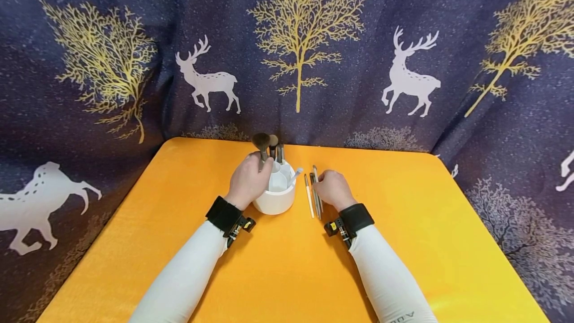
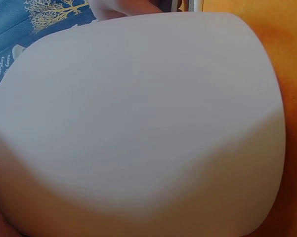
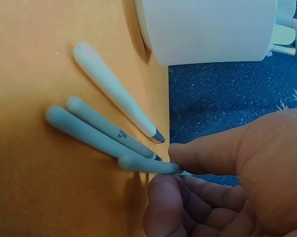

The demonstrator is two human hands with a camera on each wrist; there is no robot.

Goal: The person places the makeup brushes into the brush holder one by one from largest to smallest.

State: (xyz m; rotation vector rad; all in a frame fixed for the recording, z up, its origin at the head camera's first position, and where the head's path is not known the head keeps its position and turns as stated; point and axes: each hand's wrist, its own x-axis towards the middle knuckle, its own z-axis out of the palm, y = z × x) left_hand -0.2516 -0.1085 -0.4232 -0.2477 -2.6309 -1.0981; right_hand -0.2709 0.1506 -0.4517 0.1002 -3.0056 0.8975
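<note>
A round white brush holder (image 1: 274, 204) with inner compartments stands upright, several makeup brushes (image 1: 261, 140) in it with bristles up. My left hand (image 1: 249, 179) grips its left side, thumb at the rim; the holder's wall (image 2: 138, 98) fills most of the left wrist view and hides the fingers. My right hand (image 1: 335, 189) pinches a slim grey-handled makeup brush (image 3: 148, 165) between thumb and forefinger, its handle end raised off the table. Beside it lie two grey-handled brushes (image 3: 89, 131) side by side and one white-handled brush (image 3: 113, 89).
An orange cloth covers the table (image 1: 287, 273). Behind it hangs a dark blue curtain (image 1: 323, 128) printed with deer and gold trees. A short pale stick (image 1: 296, 174) leans out of the holder's right side.
</note>
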